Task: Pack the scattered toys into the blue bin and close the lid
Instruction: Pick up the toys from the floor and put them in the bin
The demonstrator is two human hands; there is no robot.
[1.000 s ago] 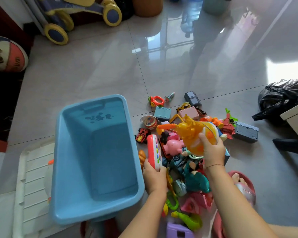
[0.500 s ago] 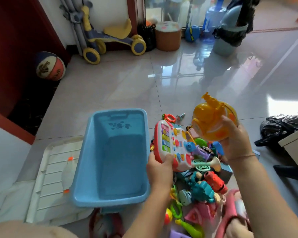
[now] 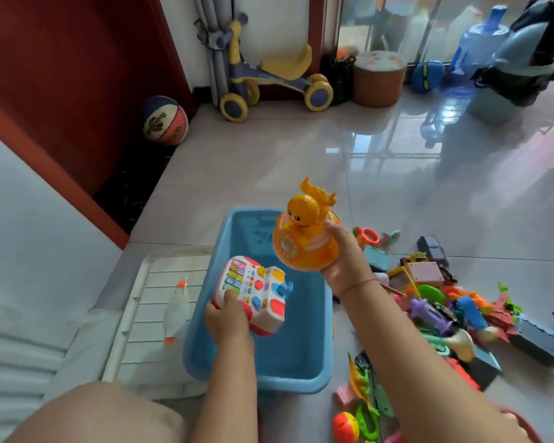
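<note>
I have both hands full over the blue bin, which stands open on the tiled floor in the near middle of my view. My left hand grips the toy piano by its near edge, thumb on the coloured keys. The toy is tilted and held above the left half of the bin's inside. My right hand is curled round the far right side of the orange duck toy, holding it upright over the bin's far rim, with its dial face turned towards me.

I can see nothing lying inside the bin where its bottom shows. The white ribbed lid lies flat on the floor against the bin's left side. A clear bottle with orange ends lies on it.

The scattered toys make a heap on the floor just right of the bin. There are more by the near right corner, among them a red and yellow ball and a green piece.

At the far wall stand a yellow ride-on scooter, a basketball to its left and a brown stool to its right. A bare knee fills the near left corner.
</note>
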